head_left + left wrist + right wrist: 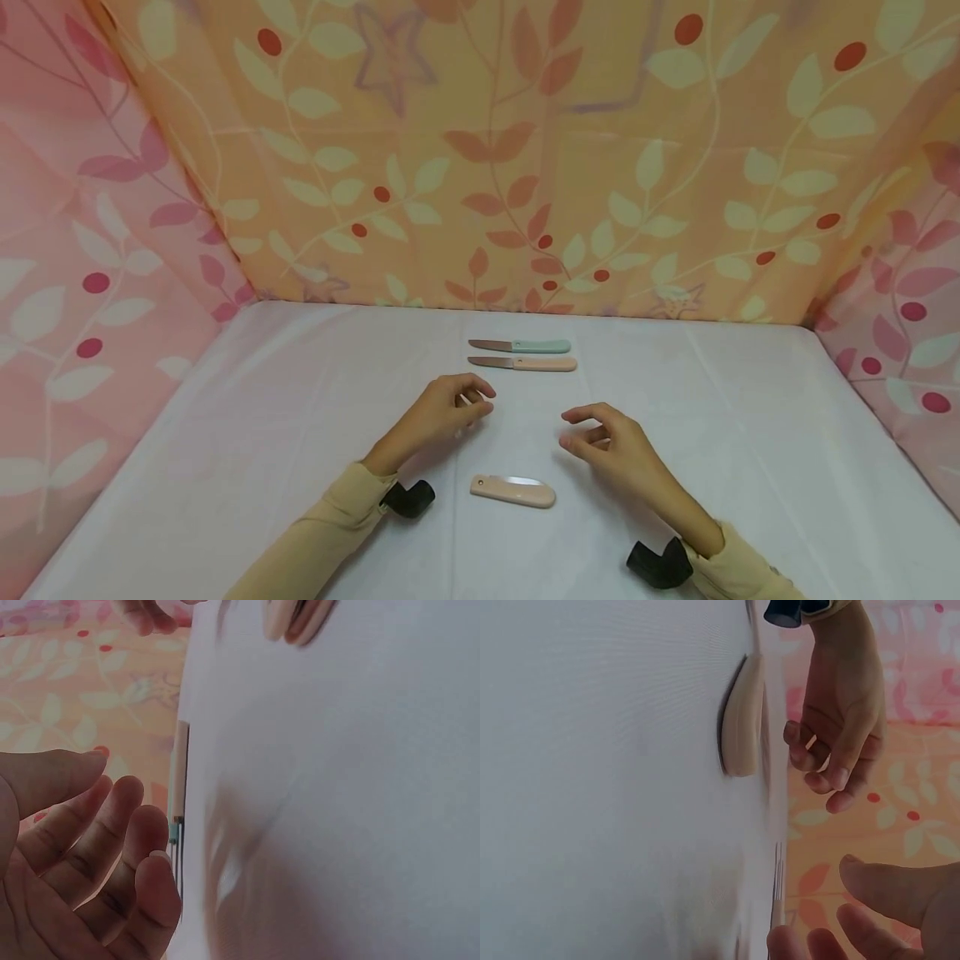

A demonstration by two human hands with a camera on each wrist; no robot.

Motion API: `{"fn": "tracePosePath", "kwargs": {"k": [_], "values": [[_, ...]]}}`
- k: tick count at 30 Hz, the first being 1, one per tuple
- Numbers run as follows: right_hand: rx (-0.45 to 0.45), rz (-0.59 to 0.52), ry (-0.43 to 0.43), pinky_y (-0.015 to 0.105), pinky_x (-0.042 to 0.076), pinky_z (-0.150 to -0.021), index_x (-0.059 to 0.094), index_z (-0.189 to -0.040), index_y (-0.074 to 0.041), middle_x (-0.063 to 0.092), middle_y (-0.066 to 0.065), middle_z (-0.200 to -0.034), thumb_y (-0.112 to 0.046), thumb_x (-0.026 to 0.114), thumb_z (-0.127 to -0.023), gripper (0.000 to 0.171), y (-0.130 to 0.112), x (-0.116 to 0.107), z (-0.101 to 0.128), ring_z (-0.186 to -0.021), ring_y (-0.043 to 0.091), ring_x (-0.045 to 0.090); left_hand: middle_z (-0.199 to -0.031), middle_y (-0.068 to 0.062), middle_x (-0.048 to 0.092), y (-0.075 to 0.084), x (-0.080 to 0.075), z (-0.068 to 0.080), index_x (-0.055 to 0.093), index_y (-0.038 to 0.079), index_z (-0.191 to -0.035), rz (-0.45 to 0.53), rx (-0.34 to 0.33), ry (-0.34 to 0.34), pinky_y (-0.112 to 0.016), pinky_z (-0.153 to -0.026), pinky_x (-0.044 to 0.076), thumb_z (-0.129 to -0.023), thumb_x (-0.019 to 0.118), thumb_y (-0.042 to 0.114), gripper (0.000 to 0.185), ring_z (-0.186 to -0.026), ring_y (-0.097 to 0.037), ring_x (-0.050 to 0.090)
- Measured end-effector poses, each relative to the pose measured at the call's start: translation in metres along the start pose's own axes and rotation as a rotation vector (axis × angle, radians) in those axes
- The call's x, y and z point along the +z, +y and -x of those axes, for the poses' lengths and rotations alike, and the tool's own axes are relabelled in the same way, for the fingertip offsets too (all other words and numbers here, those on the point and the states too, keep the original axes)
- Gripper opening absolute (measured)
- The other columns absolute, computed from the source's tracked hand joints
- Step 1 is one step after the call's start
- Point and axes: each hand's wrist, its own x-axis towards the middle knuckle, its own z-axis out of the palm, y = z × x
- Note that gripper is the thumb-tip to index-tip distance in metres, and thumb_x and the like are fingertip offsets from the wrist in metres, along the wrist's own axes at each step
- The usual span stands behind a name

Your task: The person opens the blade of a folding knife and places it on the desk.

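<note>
A folded pocket knife with a pale pink handle [513,492] lies on the white table near the person, its blade edge showing along the slot. My left hand [450,402] hovers beyond it to the left, fingers loosely bent around nothing. To the right, my right hand [611,442] is held in the air with thumb and fingers apart, also holding nothing. Farther back lie two unfolded knives side by side, blades pointing left: one with a mint green handle [542,346], one with a peach handle [546,364]. The right wrist view shows the folded knife [742,720] from the side.
White cloth [225,467] covers the table. An orange leaf-patterned curtain [495,167] stands behind it, with pink curtains at the left [90,317] and right [900,308]. Each wrist carries a black camera mount, one being the left mount [408,498].
</note>
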Motion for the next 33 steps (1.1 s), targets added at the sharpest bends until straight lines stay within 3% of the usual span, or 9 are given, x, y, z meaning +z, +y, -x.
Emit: {"fn": "tracePosePath", "kwargs": {"k": [13,24,33], "values": [[-0.161,0.017,-0.076,0.021,0.054,-0.07,0.068,-0.115,-0.006,0.071,0.009,-0.111,-0.027,0.077,-0.087,0.036,-0.006,0.006,0.02,-0.081,0.004,0.065,-0.087,0.0,0.069,0.005,0.01,0.016,0.07,0.008,-0.107,-0.031,0.064,-0.085,-0.021,-0.061,0.048,-0.092,0.068,0.015,0.016,-0.068,-0.012,0.058],[-0.167,0.055,-0.205,0.02,0.047,-0.063,0.069,-0.116,-0.004,0.068,0.0,-0.097,-0.034,0.077,-0.085,0.043,-0.006,0.012,0.024,-0.072,-0.003,0.057,-0.091,0.003,0.068,0.005,0.016,0.023,0.069,0.01,-0.109,-0.057,0.084,-0.253,-0.023,-0.074,0.047,-0.092,0.071,0.02,0.02,-0.078,-0.01,0.06],[-0.2,0.055,-0.259,0.019,0.044,-0.061,0.072,-0.109,-0.008,0.065,-0.005,-0.089,-0.036,0.078,-0.085,0.038,-0.003,0.018,0.025,-0.071,-0.002,0.051,-0.084,0.008,0.065,0.005,0.016,0.026,0.071,0.011,-0.106,-0.146,0.088,-0.346,-0.02,-0.07,0.044,-0.087,0.077,0.021,0.023,-0.075,-0.005,0.055]]}}
